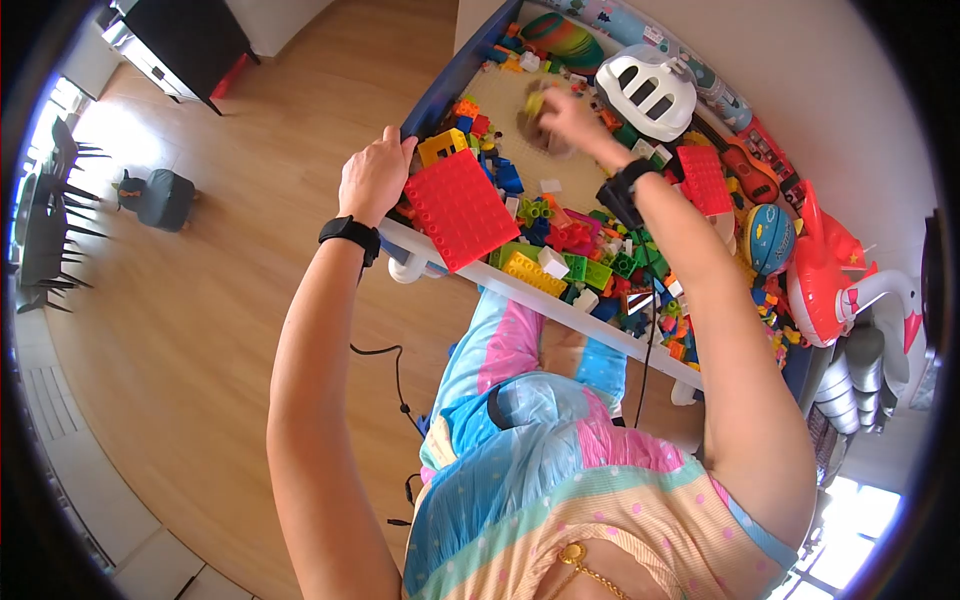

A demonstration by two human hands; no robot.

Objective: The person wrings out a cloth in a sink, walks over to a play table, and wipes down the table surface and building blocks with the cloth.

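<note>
My left hand is closed over the near left edge of a blue-and-white toy table. Just right of it lies a large red studded building plate, with a yellow block behind. Over the beige surface in the table's middle, my right hand pinches a small yellow-green piece; its exact kind is unclear. Beneath those fingers is a blurred brownish round patch, partly hidden by the hand. Colourful building blocks crowd around the beige surface.
A white slotted toy, a red plate, a small guitar, a blue ball and an inflatable flamingo line the right side. A black cable hangs in front. A dark stool stands on the wooden floor.
</note>
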